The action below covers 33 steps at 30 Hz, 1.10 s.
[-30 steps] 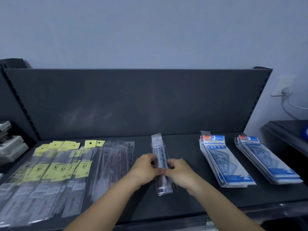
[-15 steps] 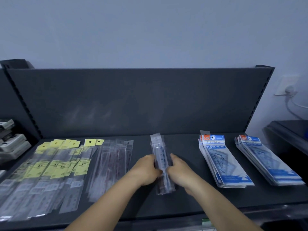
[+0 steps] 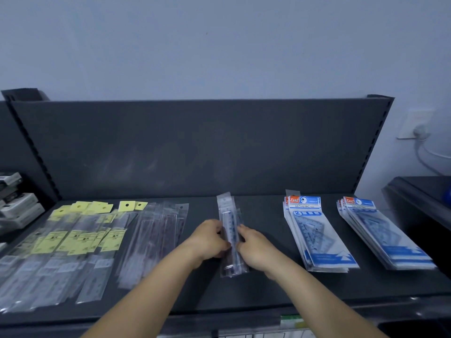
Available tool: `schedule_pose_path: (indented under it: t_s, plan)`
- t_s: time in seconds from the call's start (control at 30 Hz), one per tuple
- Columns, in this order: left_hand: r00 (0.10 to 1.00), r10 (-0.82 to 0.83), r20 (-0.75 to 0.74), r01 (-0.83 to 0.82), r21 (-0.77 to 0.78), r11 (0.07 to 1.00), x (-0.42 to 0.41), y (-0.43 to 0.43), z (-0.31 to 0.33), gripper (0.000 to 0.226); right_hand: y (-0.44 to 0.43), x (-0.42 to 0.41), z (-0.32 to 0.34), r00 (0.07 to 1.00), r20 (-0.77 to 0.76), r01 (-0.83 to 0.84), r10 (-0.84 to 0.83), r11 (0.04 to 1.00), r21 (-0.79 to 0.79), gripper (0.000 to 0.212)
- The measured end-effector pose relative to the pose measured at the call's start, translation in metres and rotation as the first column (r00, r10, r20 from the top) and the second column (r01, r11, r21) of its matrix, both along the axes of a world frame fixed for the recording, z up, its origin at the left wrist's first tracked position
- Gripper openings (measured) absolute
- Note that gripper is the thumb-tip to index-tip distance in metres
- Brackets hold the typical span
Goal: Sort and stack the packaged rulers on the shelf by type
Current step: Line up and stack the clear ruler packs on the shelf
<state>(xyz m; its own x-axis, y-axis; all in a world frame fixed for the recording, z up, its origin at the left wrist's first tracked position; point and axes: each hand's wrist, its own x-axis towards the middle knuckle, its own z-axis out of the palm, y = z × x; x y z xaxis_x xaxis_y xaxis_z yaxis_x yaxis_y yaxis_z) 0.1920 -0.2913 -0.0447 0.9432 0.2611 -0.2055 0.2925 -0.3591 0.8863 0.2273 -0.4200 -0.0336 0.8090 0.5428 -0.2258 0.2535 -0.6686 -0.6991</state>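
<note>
A small stack of short rulers in clear sleeves (image 3: pixel 229 215) lies mid-shelf, running front to back. My left hand (image 3: pixel 210 239) grips its left edge and my right hand (image 3: pixel 255 245) grips its right edge, squeezing the stack between them. To the left lie clear-sleeved long rulers (image 3: pixel 156 237) and a spread of rulers with yellow labels (image 3: pixel 73 240). On the right are two stacks of blue geometric ruler sets (image 3: pixel 317 237) (image 3: pixel 380 235).
The dark shelf (image 3: pixel 268 289) has an upright back panel (image 3: pixel 195 147) and a front lip. Grey and white boxed items (image 3: pixel 14 203) sit on the neighbouring shelf at far left. A dark unit (image 3: pixel 424 198) stands at the right, below a wall socket (image 3: pixel 415 125).
Both hands have slid a little farther up the short-ruler stack and pressed its edges together. The view has shifted slightly.
</note>
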Motion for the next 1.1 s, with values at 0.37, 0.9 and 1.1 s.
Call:
schedule_pose_path:
  t_s: [0.37,0.9,1.1]
  plan:
    - [0.999,-0.044,-0.013,0.045,0.101,0.994,-0.008,0.003,0.003,0.027,0.0,0.0,-0.001,1.0,-0.025,0.008,-0.007,0.999,0.038,0.051]
    - [0.973,0.104,0.204,-0.206,0.582,0.786,-0.069,0.097,0.044,0.039,0.073,-0.052,0.021,0.999,0.043,-0.027,0.023,0.994,0.11,0.061]
    - [0.989,0.139,-0.048,-0.095,0.513,0.853,-0.103,0.165,0.037,0.032,0.125,-0.075,0.015,0.98,-0.184,0.102,-0.076,0.985,0.138,0.068]
